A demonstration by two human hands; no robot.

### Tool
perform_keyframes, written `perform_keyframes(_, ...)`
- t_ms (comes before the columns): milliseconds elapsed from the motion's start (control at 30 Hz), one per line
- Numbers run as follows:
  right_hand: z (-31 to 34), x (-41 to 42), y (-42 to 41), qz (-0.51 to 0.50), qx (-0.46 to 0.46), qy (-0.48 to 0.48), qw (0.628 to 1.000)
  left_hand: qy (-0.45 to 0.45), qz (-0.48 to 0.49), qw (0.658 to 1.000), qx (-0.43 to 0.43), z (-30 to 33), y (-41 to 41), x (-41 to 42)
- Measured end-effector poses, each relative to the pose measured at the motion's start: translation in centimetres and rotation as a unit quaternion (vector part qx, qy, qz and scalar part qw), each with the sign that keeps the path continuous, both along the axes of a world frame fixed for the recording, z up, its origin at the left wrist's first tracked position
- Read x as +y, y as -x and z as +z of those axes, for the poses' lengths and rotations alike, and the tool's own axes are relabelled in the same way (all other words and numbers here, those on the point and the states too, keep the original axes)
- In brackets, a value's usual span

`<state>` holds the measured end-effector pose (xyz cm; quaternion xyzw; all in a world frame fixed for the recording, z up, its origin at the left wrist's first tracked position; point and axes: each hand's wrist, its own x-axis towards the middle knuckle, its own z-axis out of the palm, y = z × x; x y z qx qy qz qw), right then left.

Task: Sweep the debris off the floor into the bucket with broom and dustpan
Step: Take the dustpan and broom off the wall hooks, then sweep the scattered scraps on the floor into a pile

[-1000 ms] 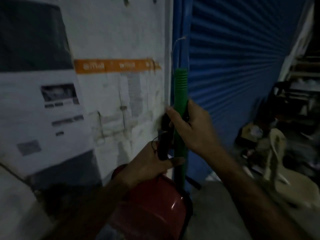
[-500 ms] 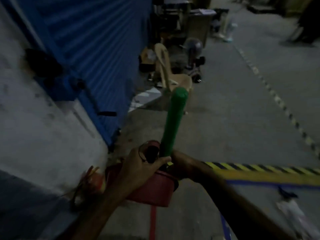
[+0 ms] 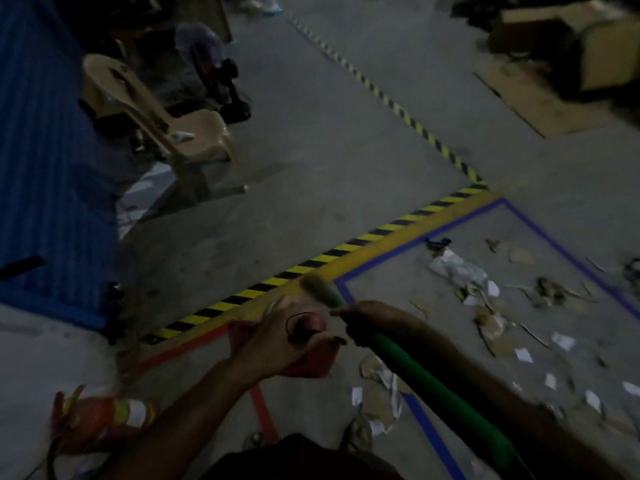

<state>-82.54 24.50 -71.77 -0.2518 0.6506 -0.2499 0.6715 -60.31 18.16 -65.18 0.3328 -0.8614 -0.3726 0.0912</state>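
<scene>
While the red dustpan (image 3: 313,362) is gripped in the left hand (image 3: 280,341) and the green broom handle (image 3: 433,386) in the right hand (image 3: 372,322), the tools are carried toward the debris (image 3: 491,306) on the floor inside the blue tape, where sweeping is judged next.

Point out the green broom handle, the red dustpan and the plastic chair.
green broom handle (image 3: 433,386), head view, on the middle of the shaft.
red dustpan (image 3: 311,365), head view, on its red body below the left hand.
plastic chair (image 3: 204,133), head view, on the seat.
</scene>
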Motion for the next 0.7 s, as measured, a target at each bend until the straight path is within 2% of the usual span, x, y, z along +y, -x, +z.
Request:
perform_keyframes(100, 0.7, 4.6, 2.1, 0.012, 0.048, 0.055, 0.997, 0.018, -0.104, 0.994, -0.022, -2.4, 3.2, 0.7)
perform_keyframes(200, 0.1, 8.4, 2.7, 0.073, 0.199, 0.101, 0.972, -0.025, -0.141, 0.99, 0.003, -2.8, 6.8, 2.2)
perform_keyframes(300, -2.0, 10.7, 2.1, 0.019, 0.304, 0.148, 0.941, -0.049, -0.217, 0.975, 0.029, -3.4, 9.4, 3.6)
perform_keyframes(367, -2.9, 12.1, 1.9, -0.042, 0.336, 0.136, 0.931, -0.039, -0.274, 0.96, 0.041, -4.1, 10.6, 4.2)
perform_keyframes(467, -2.4, 13.7, 1.8, -0.043, 0.397, 0.086, 0.913, 0.022, -0.339, 0.939, 0.054, -5.2, 10.7, 3.7)
perform_keyframes(533, -2.7, 14.7, 1.4, -0.035, 0.445, 0.047, 0.894, 0.083, -0.37, 0.925, 0.014, -6.0, 9.7, 1.3)
perform_keyframes(567, -2.8, 15.0, 0.9, -0.034, 0.464, 0.024, 0.885, 0.074, -0.373, 0.925, -0.012, -6.3, 9.1, -0.1)
perform_keyframes(600, -3.2, 15.3, 0.4, -0.037, 0.482, 0.003, 0.876, 0.015, -0.363, 0.931, -0.031, -6.9, 8.5, -1.6)
perform_keyframes(633, -3.7, 15.5, -0.3, -0.042, 0.499, -0.013, 0.866, -0.1, -0.329, 0.938, -0.052, -7.1, 8.4, -2.7)
perform_keyframes(667, -4.2, 15.4, -1.1, -0.045, 0.514, -0.022, 0.856, -0.227, -0.273, 0.931, -0.089, -7.2, 8.7, -3.3)
perform_keyframes(700, -4.5, 15.2, -2.0, -0.044, 0.524, -0.033, 0.85, -0.322, -0.223, 0.91, -0.137, -7.4, 9.3, -3.5)
